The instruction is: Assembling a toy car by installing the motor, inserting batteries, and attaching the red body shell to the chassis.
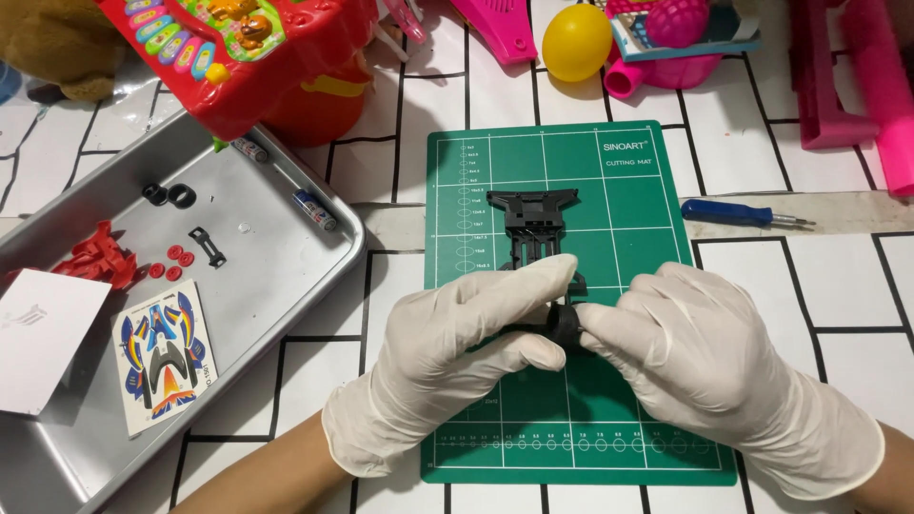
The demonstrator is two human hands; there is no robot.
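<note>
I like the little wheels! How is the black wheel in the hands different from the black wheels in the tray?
The black wheel in the hands is pinched between the gloved left hand and right hand at the black chassis, over the green mat. The two black wheels in the tray lie loose and untouched, side by side on the metal tray. The held one is half hidden by fingers; the tray ones show fully. All are small, black and round.
</note>
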